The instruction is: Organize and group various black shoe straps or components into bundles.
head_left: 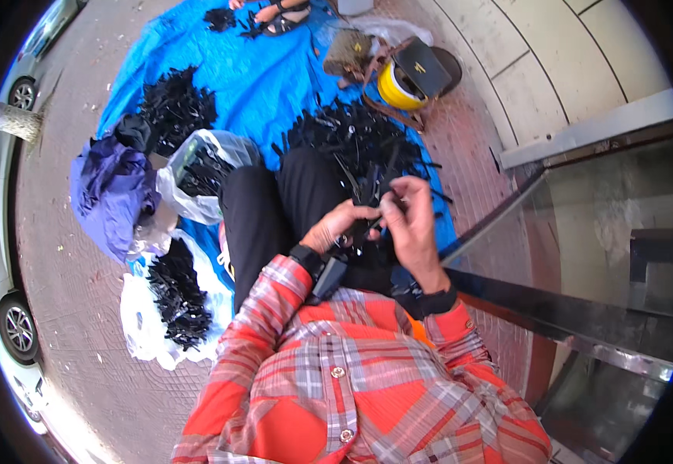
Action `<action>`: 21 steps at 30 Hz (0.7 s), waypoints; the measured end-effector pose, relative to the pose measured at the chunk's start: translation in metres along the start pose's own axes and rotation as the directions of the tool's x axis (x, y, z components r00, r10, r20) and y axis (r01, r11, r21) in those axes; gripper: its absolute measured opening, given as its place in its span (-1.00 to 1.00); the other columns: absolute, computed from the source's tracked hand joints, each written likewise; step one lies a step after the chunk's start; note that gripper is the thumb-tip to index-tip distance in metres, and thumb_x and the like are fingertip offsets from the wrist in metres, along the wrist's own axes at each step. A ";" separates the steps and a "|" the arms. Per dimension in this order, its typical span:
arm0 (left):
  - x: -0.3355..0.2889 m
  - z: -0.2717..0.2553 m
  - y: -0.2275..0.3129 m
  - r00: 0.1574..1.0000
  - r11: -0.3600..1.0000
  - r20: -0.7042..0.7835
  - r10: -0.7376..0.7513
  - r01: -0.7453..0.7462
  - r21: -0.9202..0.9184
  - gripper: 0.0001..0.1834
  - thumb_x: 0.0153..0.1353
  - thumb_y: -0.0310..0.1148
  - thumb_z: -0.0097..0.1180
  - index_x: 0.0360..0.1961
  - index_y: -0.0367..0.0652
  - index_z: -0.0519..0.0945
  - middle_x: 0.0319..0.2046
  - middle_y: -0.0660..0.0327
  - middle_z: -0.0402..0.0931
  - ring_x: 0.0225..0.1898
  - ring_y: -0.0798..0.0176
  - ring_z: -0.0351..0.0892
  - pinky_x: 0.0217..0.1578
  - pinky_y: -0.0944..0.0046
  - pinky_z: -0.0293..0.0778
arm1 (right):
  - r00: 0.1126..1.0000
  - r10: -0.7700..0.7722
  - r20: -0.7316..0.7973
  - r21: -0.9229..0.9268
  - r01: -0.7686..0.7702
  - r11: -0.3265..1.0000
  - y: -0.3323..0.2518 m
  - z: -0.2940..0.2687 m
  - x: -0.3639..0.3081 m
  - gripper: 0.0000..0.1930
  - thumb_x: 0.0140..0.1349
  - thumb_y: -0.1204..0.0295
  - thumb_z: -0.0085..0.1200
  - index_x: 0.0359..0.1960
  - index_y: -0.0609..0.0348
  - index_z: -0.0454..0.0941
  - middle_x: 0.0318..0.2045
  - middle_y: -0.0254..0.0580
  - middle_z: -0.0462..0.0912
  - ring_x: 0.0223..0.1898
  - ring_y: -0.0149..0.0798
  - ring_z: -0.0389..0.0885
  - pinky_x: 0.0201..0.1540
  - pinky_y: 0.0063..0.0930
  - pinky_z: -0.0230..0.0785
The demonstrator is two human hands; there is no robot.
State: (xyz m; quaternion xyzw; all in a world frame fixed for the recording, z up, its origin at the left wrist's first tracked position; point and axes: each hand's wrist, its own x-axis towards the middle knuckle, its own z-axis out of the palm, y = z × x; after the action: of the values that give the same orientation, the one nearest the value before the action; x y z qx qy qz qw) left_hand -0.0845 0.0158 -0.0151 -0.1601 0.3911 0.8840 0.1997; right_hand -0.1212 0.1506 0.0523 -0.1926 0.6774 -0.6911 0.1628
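Observation:
My left hand (342,222) is closed around several black straps (366,189) above my lap, their ends sticking up between my hands. Beside it, my right hand (416,228) pinches a black strap piece between thumb and fingers, almost touching the left. Small shiny bits, perhaps buckles or clips, show among the straps, too small to make out. Just past my knees lies a large heap of similar black straps (344,139) on a blue tarp (267,85). More straps fill a clear plastic bag (238,147) by my left knee.
Farther left is another strap pile (178,108), near a purple cloth bundle (112,189). A white plastic bag (139,317) holds more. A yellow bucket (394,89) stands far right; a glass-sided case (591,224) is close at right. Another person's hand (265,14) works at the far edge.

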 end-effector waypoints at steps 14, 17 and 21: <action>0.026 -0.024 -0.039 0.999 0.924 0.019 0.029 -0.019 -0.381 -0.82 0.23 -0.42 0.04 -0.22 -0.32 0.54 -0.27 0.12 0.58 -0.30 0.26 0.60 -0.28 0.27 0.57 | 0.986 -0.078 0.144 -0.510 0.142 0.848 0.057 -0.019 -0.031 -0.63 -0.10 0.78 0.09 -0.22 0.17 0.56 -0.34 -0.24 0.42 -0.40 -0.35 0.54 -0.34 -0.52 0.44; 0.026 -0.027 -0.041 0.998 0.932 0.059 0.018 0.004 -0.363 -0.79 0.23 -0.39 0.05 -0.21 -0.33 0.54 -0.28 0.12 0.58 -0.30 0.24 0.61 -0.27 0.25 0.57 | 0.937 -0.069 0.341 -0.564 0.263 0.783 0.059 -0.027 -0.026 -0.63 -0.11 0.80 0.08 -0.24 0.15 0.56 -0.32 -0.21 0.43 -0.33 -0.27 0.58 -0.32 -0.50 0.47; 0.027 -0.032 -0.033 1.000 0.975 -0.011 -0.008 0.006 -0.222 -0.83 0.23 -0.37 0.06 -0.29 -0.28 0.54 -0.39 0.14 0.59 -0.41 0.26 0.61 -0.39 0.29 0.57 | 0.967 -0.132 0.219 -0.477 0.225 0.850 0.055 -0.029 -0.016 -0.56 -0.18 0.84 0.03 -0.20 0.21 0.56 -0.26 -0.19 0.46 -0.31 -0.26 0.58 -0.27 -0.55 0.47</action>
State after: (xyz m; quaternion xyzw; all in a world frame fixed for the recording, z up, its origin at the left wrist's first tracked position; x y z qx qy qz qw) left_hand -0.0879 0.0181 -0.0681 -0.1879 0.2904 0.9205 0.1815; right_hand -0.1233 0.1822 -0.0034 -0.3512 0.7943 -0.4850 0.1022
